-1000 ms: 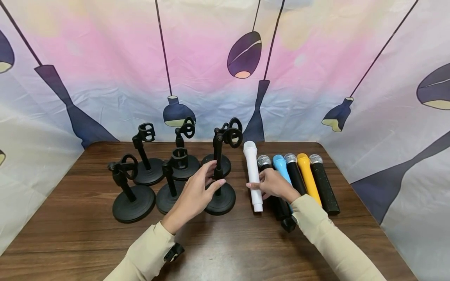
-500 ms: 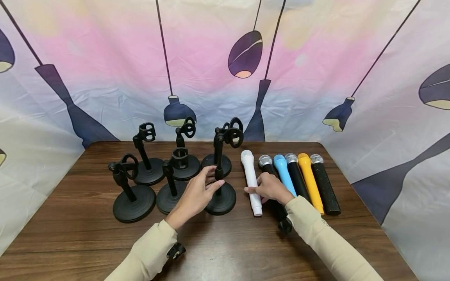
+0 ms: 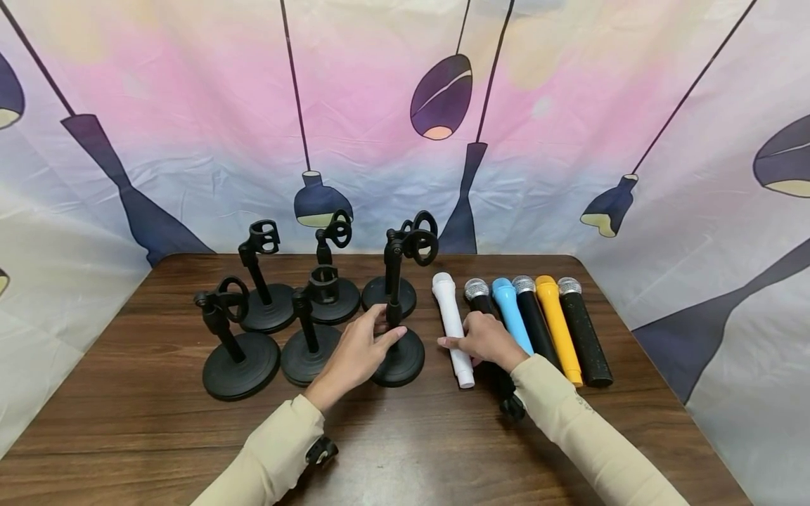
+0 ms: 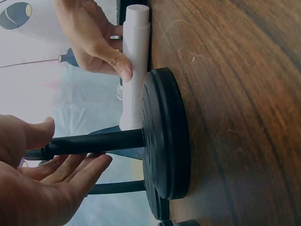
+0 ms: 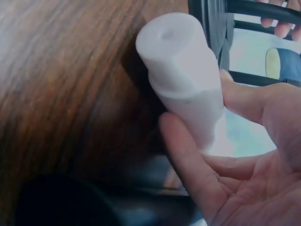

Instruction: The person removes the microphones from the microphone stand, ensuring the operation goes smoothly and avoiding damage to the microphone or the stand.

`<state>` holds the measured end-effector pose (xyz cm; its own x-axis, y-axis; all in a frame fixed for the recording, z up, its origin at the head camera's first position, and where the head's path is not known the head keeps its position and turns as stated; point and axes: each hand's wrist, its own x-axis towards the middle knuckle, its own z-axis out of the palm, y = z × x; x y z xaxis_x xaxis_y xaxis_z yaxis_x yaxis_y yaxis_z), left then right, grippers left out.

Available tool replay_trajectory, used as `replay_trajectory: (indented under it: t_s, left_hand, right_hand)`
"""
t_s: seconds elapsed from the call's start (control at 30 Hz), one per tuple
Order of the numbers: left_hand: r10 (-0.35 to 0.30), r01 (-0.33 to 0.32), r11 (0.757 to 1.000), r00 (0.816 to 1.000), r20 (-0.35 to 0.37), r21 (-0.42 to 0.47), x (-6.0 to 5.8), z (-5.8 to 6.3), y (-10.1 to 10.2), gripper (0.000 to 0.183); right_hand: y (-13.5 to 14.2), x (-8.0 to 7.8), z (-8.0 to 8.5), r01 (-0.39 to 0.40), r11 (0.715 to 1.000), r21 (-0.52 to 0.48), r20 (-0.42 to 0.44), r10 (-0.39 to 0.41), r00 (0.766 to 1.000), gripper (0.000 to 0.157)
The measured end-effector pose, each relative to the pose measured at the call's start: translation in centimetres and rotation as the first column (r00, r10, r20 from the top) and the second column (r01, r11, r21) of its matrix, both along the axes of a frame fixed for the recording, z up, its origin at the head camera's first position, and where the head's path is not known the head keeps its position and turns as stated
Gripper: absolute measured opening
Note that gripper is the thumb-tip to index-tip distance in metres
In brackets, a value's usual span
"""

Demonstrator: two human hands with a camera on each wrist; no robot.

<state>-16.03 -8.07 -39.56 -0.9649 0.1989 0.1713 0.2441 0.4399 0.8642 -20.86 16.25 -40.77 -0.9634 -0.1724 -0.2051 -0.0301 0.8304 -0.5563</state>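
A white microphone point(image 3: 448, 307) lies at the left end of a row of microphones. My right hand point(image 3: 492, 341) pinches its lower half, thumb on one side and fingers on the other, as the right wrist view also shows around the white handle point(image 5: 193, 84). My left hand point(image 3: 357, 351) is at the front right black microphone stand point(image 3: 408, 362). In the left wrist view, the thumb and fingers of that left hand point(image 4: 42, 183) lie on either side of the upright pole point(image 4: 99, 142), loosely spread. Whether they touch it I cannot tell.
Several more black stands, such as the front left one point(image 3: 240, 369), stand upright on the wooden table point(image 3: 405, 450). Right of the white microphone lie black, blue point(image 3: 514, 316) and yellow point(image 3: 557, 327) ones, close together. A printed curtain point(image 3: 215, 105) hangs behind the table.
The white microphone has come down and slightly toward me with my right hand, mostly in the first half second. My left hand has slid a little lower beside the stand's pole.
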Motion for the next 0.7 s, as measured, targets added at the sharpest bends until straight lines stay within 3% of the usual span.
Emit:
replay_trajectory:
  t_s: [0.17, 0.33, 0.43, 0.53, 0.7]
  left_hand:
    - [0.001, -0.001, 1.000, 1.000, -0.002, 0.002, -0.1, -0.1, 0.0, 0.040]
    - [0.006, -0.006, 1.000, 1.000, -0.002, 0.010, -0.4, -0.4, 0.0, 0.030]
    - [-0.001, 0.002, 1.000, 1.000, -0.014, 0.022, -0.6, -0.5, 0.1, 0.025]
    - [-0.014, 0.015, 1.000, 1.000, -0.027, 0.022, -0.8, -0.7, 0.1, 0.020]
    - [-0.028, 0.028, 0.999, 0.999, -0.029, 0.016, -1.1, -1.1, 0.0, 0.021]
  right_hand:
    - [-0.1, 0.2, 0.9, -0.055, 0.996, 0.075, -0.128, 0.064, 0.990, 0.048]
    - [-0.7, 0.4, 3.2, -0.097, 0.992, 0.087, -0.290, 0.118, 0.950, 0.040]
    - [-1.3, 0.7, 4.5, -0.119, 0.992, 0.035, -0.342, 0.124, 0.931, 0.046]
    - [-2.0, 0.9, 5.3, -0.167, 0.983, -0.071, -0.344, 0.133, 0.929, 0.050]
    - [-3.7, 1.1, 5.3, -0.288, 0.908, -0.305, -0.327, 0.184, 0.927, 0.042]
